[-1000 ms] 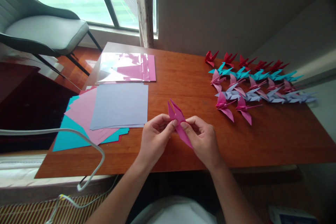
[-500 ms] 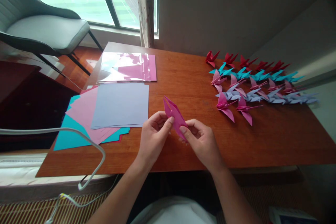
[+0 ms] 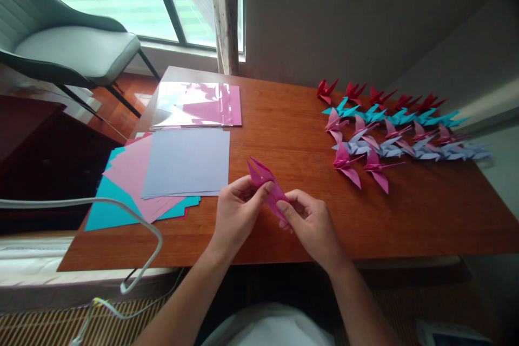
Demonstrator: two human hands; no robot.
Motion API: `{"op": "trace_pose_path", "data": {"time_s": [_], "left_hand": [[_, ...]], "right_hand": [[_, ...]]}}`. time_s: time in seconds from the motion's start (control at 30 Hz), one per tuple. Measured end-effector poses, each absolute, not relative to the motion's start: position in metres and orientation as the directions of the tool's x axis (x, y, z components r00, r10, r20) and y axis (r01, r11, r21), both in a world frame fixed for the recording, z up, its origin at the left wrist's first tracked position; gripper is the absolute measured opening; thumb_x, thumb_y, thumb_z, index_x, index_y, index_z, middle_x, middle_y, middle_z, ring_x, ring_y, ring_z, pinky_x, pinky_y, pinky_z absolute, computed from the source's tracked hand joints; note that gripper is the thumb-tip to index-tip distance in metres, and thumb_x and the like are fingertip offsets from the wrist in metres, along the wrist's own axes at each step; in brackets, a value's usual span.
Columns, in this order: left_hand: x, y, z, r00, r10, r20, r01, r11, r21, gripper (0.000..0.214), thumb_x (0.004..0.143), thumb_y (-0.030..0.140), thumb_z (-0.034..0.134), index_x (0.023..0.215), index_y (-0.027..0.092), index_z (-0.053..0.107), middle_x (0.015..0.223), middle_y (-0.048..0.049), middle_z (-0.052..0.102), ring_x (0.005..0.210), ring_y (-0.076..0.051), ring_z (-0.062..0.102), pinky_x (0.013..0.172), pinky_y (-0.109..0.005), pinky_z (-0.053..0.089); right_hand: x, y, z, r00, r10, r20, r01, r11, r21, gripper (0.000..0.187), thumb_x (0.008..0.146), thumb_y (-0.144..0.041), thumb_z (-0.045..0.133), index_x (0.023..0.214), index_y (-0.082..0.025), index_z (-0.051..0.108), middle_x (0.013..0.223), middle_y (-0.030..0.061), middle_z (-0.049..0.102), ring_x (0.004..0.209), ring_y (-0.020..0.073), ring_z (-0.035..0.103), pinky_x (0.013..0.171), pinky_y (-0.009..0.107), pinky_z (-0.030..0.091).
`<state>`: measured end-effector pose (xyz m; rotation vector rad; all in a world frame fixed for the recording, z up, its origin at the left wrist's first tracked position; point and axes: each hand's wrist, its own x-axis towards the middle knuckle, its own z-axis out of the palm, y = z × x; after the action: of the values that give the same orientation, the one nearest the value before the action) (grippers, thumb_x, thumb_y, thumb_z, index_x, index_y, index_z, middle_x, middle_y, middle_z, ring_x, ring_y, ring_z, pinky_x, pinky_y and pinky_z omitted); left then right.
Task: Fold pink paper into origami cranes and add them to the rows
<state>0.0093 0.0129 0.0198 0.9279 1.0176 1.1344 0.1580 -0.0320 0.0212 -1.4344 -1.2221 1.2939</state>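
Between my hands is a folded piece of magenta origami paper (image 3: pixel 277 194), slim and diamond-like, with two points split apart at its upper left end. My left hand (image 3: pixel 242 201) pinches it near the split end, thumb on top. At the lower right end my right hand (image 3: pixel 302 216) grips it between thumb and fingers; the fingertips beneath are partly hidden. It is held above the wooden table (image 3: pixel 279 138). To the right, two magenta paper cranes (image 3: pixel 347 165) stand in front of rows of red, turquoise, pink and lavender cranes (image 3: pixel 389 146).
Lavender sheets (image 3: pixel 187 165) lie on fanned pink paper (image 3: pixel 132 167) and turquoise paper (image 3: pixel 105 208) at the left. Behind them is a clear packet of magenta paper (image 3: pixel 194 104). A white cable (image 3: pixel 156 232) loops over the table's left front corner. A chair (image 3: pixel 81 48) stands beyond.
The folded paper has dropped slightly toward me and to the left. Its two points at the upper end are spread wider apart. Both hands keep their grip.
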Motion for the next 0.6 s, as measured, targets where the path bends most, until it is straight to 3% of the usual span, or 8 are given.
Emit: {"op": "trace_pose_path", "data": {"time_s": [0.2, 0.33, 0.6], "left_hand": [[0.008, 0.014, 0.019, 0.145, 0.976, -0.165, -0.273, 0.200, 0.941, 0.019, 0.082, 0.033, 0.078, 0.077, 0.016, 0.074, 0.067, 0.0028, 0.066, 0.057, -0.007, 0.049, 0.055, -0.018, 0.041], [0.008, 0.013, 0.020, 0.152, 0.972, -0.180, -0.243, 0.213, 0.946, 0.017, 0.080, 0.032, 0.080, 0.079, 0.016, 0.075, 0.071, 0.0009, 0.070, 0.061, -0.009, 0.054, 0.059, -0.019, 0.043], [0.004, 0.013, 0.025, 0.359, 0.909, -0.210, -0.146, 0.277, 0.950, 0.016, 0.076, 0.029, 0.083, 0.080, 0.015, 0.078, 0.073, -0.0017, 0.070, 0.067, -0.012, 0.057, 0.061, -0.019, 0.042]], "right_hand": [[0.165, -0.028, 0.021, -0.002, 0.984, -0.178, 0.161, -0.176, -0.971, 0.022, 0.093, -0.040, 0.065, 0.088, -0.019, 0.068, 0.066, -0.0015, 0.064, 0.056, 0.0115, 0.059, 0.055, 0.023, 0.045], [0.176, -0.025, 0.020, 0.115, 0.985, -0.127, 0.137, -0.142, -0.980, 0.017, 0.090, -0.037, 0.070, 0.085, -0.020, 0.068, 0.071, -0.0010, 0.064, 0.063, 0.0121, 0.057, 0.058, 0.023, 0.044], [0.180, -0.020, 0.023, 0.323, 0.946, -0.029, -0.179, 0.031, -0.983, 0.015, 0.080, -0.028, 0.080, 0.076, -0.022, 0.067, 0.066, -0.0048, 0.054, 0.057, 0.0082, 0.042, 0.053, 0.022, 0.033]]}}
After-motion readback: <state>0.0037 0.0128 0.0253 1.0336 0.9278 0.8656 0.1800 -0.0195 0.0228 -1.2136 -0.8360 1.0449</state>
